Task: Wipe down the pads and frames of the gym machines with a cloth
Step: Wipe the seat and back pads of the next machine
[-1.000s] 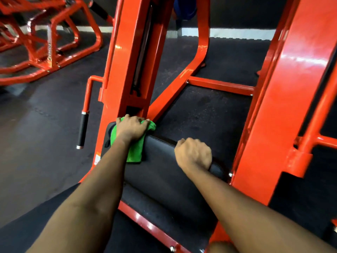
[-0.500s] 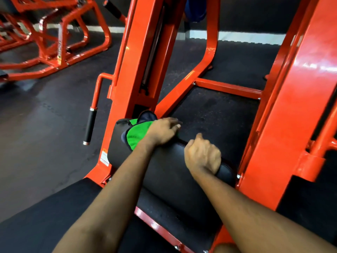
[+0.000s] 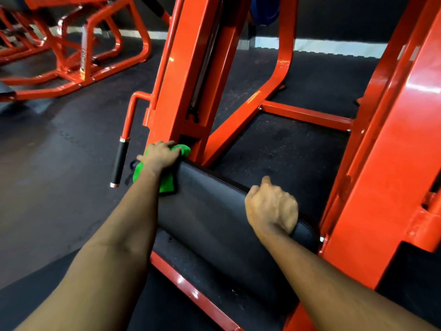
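A long black pad runs across the orange machine frame, from lower right up to the left upright. My left hand grips a green cloth and presses it over the pad's left end, right where it meets the upright. Part of the cloth hangs down the pad's front. My right hand curls over the pad's top edge near its right end, thumb sticking up. The pad's far side is hidden.
A black-gripped handle hangs just left of the cloth. A thick orange beam rises close on the right. An orange base rail runs below the pad. Another orange machine stands at the back left on dark rubber floor.
My left hand slid the cloth right along the pad's top, then back to the left end by the upright. My right hand kept its hold on the pad's right end.
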{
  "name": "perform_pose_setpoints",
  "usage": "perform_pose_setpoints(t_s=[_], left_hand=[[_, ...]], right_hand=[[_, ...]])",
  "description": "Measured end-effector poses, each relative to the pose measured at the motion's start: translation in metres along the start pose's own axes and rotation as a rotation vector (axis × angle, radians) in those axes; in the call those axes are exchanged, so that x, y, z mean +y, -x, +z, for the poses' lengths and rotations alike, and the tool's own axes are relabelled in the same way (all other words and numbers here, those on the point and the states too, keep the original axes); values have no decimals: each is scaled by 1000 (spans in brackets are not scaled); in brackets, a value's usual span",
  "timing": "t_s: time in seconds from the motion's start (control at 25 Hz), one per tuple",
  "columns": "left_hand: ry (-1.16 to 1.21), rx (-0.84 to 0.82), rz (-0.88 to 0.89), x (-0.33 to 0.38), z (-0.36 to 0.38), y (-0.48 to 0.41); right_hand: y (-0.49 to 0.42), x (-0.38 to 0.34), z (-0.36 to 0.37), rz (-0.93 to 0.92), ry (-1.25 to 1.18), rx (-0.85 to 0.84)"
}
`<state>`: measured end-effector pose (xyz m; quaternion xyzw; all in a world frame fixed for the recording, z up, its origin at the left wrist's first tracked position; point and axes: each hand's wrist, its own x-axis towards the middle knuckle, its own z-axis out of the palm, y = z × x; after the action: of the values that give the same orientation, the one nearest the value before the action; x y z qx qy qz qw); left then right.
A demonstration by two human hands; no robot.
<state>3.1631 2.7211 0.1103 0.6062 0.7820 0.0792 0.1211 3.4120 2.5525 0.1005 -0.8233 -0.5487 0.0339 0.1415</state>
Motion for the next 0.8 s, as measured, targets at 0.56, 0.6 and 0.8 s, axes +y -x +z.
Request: perform_pose_setpoints(t_s=[0.56, 0.6, 0.8], left_hand=[[569, 133, -243, -76, 42, 24], [599, 128, -285, -83, 48, 32], [688, 185, -477, -98, 79, 69]], right_hand=[[3, -3, 5, -56, 145, 13], [3, -3, 6, -55, 156, 11], [4, -4, 8, -57, 160, 21]])
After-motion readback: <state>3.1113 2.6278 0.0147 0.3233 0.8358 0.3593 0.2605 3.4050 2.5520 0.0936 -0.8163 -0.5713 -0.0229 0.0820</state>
